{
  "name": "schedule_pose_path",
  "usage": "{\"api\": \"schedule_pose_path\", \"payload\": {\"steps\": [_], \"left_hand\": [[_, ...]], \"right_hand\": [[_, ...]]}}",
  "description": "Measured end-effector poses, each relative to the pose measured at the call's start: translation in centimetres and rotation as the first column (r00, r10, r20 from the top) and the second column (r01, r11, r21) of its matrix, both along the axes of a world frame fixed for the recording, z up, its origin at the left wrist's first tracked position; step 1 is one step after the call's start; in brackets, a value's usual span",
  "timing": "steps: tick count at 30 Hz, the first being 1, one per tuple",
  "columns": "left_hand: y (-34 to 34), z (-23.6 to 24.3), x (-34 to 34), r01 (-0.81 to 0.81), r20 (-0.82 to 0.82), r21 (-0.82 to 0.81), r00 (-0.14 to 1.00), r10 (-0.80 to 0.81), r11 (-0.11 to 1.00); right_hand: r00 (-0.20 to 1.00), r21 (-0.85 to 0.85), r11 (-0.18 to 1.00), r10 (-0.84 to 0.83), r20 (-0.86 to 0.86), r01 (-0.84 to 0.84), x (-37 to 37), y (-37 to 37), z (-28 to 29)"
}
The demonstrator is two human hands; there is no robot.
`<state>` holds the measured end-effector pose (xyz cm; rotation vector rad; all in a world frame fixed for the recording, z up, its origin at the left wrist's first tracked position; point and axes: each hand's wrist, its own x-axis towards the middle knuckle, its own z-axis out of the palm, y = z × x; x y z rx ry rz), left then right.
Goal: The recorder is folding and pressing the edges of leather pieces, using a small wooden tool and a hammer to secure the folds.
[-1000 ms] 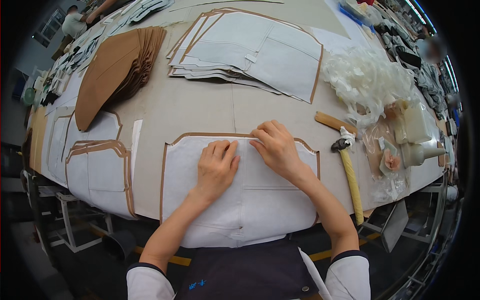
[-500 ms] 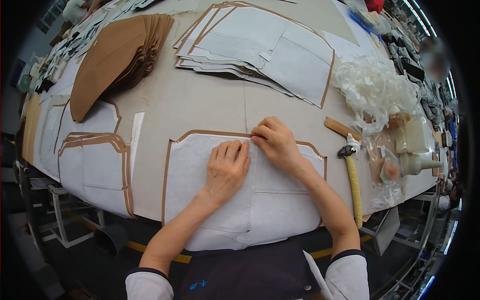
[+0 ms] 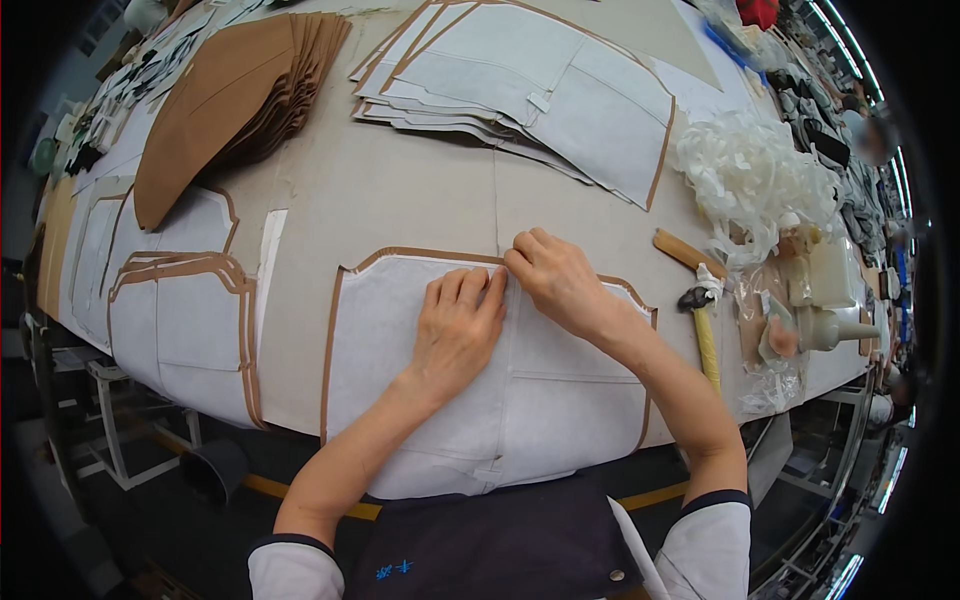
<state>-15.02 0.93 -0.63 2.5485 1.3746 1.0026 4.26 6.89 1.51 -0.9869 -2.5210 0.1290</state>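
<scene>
A large white-backed panel (image 3: 570, 410) with a folded brown edge lies in front of me, its near end hanging over the table's front. My left hand (image 3: 460, 325) rests palm down on it, fingers stretched out, with the index fingertip close to the top edge. At the middle of that brown edge, my right hand (image 3: 560, 285) has its thumb and fingers pinched together on the rim, right of the left fingertips. The exact contact under the right fingers is hidden.
Similar panels (image 3: 590, 110) are stacked at the back, with others (image 3: 200, 320) on the left beneath brown pieces (image 3: 215, 95). At right are a yellow-handled hammer (image 3: 706, 345), a wooden strip (image 3: 685, 252), tangled white strips (image 3: 755, 180) and a squeeze bottle (image 3: 830, 328).
The view has shifted slightly. My right elbow has moved outward, now covering the lower end of the hammer's handle. Both hands stay at the same part of the panel's edge.
</scene>
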Motion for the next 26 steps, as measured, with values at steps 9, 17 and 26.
{"api": "schedule_pose_path", "payload": {"steps": [9, 17, 26], "left_hand": [[0.1, -0.8, -0.2, 0.005, 0.012, 0.033, 1.000, -0.005, 0.999], [0.4, -0.9, -0.2, 0.011, -0.015, 0.057, 1.000, -0.010, 0.998], [1.0, -0.8, -0.1, 0.003, -0.167, 0.085, 0.986, 0.011, 0.996]], "right_hand": [[0.901, 0.321, 0.935, -0.001, 0.433, -0.154, -1.2, -0.9, 0.6], [0.892, 0.290, 0.953, -0.054, 0.448, -0.088, -1.3, 0.3, 0.3], [0.989, 0.268, 0.955, -0.141, 0.036, 0.126, -1.3, -0.7, -1.5]]}}
